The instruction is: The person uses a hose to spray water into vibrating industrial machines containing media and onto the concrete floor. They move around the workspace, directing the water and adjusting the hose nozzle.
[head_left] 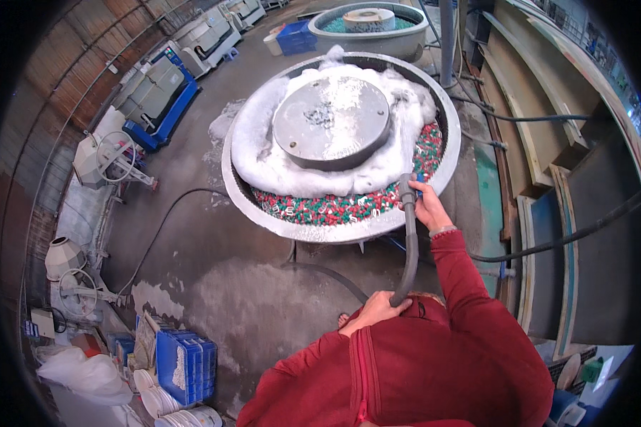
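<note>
My right hand (431,206) is closed around the upper end of a grey hose (411,249), beside a blue valve handle (419,178). Lower down, my left hand (383,310) grips the same hose close to my body. The hose end points over the near right rim of a large round tumbling bowl (299,231). Red, green and white small pieces (327,211) fill the bowl's ring, partly buried under thick white foam (263,153). A wet round metal cover (327,121) sits at its centre, with a little foam on top.
A second round bowl (399,46) stands behind. Blue crates (192,363) and white buckets (160,402) are at lower left. Machines (153,89) line the left wall. Wooden boards and dark panels (598,263) stand on the right. A black hose (171,210) crosses the wet floor.
</note>
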Action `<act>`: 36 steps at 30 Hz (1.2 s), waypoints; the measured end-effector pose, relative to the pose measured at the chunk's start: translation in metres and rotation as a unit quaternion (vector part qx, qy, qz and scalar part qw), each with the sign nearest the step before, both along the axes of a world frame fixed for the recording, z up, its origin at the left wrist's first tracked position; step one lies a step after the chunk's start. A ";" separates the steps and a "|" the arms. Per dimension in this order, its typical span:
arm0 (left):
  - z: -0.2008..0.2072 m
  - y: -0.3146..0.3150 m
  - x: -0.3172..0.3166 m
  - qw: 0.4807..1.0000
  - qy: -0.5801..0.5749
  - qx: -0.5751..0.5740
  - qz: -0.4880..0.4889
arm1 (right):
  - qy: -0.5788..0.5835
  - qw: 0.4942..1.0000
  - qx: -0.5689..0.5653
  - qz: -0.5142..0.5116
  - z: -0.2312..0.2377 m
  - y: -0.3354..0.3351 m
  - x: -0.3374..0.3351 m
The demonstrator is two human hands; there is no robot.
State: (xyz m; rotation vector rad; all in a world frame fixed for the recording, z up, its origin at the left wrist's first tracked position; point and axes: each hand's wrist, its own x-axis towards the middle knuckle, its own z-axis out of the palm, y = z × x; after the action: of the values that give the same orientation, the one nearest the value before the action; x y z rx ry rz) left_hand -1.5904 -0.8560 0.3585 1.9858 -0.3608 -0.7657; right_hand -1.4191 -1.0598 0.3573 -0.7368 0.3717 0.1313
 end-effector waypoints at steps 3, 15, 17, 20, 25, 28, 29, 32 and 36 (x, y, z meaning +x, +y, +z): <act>0.011 -0.005 0.001 0.999 0.010 0.035 -0.026 | 0.053 0.998 -0.012 -0.038 0.005 -0.003 -0.009; 0.008 -0.013 0.001 0.997 0.000 0.037 -0.072 | -0.026 0.999 -0.035 -0.027 0.031 -0.012 -0.012; 0.009 -0.012 0.001 0.995 -0.020 0.043 -0.082 | -0.095 0.993 -0.045 -0.051 0.031 -0.018 -0.017; 0.014 -0.018 0.004 0.994 0.011 0.047 -0.099 | -0.136 0.989 -0.048 -0.042 0.026 -0.032 -0.020; 0.015 -0.034 0.006 0.992 0.024 0.060 -0.111 | -0.024 0.997 0.003 -0.068 0.004 -0.057 -0.030; 0.008 -0.044 0.002 0.993 -0.027 0.043 -0.108 | -0.025 0.995 -0.018 -0.096 -0.005 -0.078 -0.037; 0.004 -0.048 0.002 0.993 -0.037 0.042 -0.106 | -0.059 0.994 -0.007 -0.088 -0.007 -0.085 -0.039; -0.006 -0.061 0.002 0.992 -0.043 0.034 -0.114 | -0.059 0.994 -0.008 -0.089 -0.004 -0.098 -0.038; -0.007 -0.075 0.002 0.991 -0.058 0.010 -0.121 | -0.016 0.996 -0.028 -0.087 0.011 -0.100 -0.034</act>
State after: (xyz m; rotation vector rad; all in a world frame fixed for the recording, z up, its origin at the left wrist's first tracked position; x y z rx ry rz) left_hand -1.5882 -0.9308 0.3511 2.0339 -0.6758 -0.8084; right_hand -1.4527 -1.1595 0.3681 -0.7565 0.4093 -0.0553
